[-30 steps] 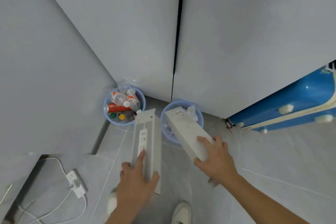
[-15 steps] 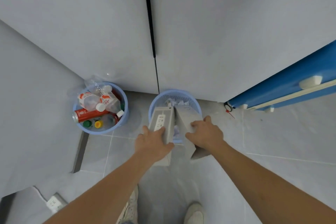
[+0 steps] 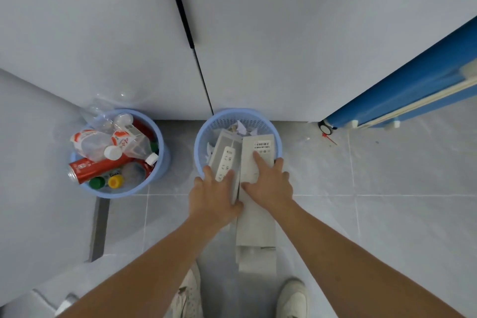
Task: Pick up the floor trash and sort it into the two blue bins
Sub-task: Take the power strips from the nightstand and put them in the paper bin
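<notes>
Two blue bins (image 3: 117, 189) (image 3: 198, 147), two white boxes (image 3: 224, 155) (image 3: 258, 224), two hands (image 3: 214, 199) (image 3: 268, 186), two shoes (image 3: 187, 297) (image 3: 293, 299).

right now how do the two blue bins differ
The left bin holds plastic bottles, a red can and caps; the right bin holds crumpled paper and two long boxes. The left bin stands untouched; both hands push boxes into the right bin. Both are round, blue and against the wall.

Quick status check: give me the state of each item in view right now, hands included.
left hand: grips the power strip box.
right hand: grips the plain white box.
power strip box: far end inside the right bin, tilted.
plain white box: barcode end in the bin, rest sticking out.
right bin: holds paper scraps.
left bin: piled with bottles and a red can.
</notes>
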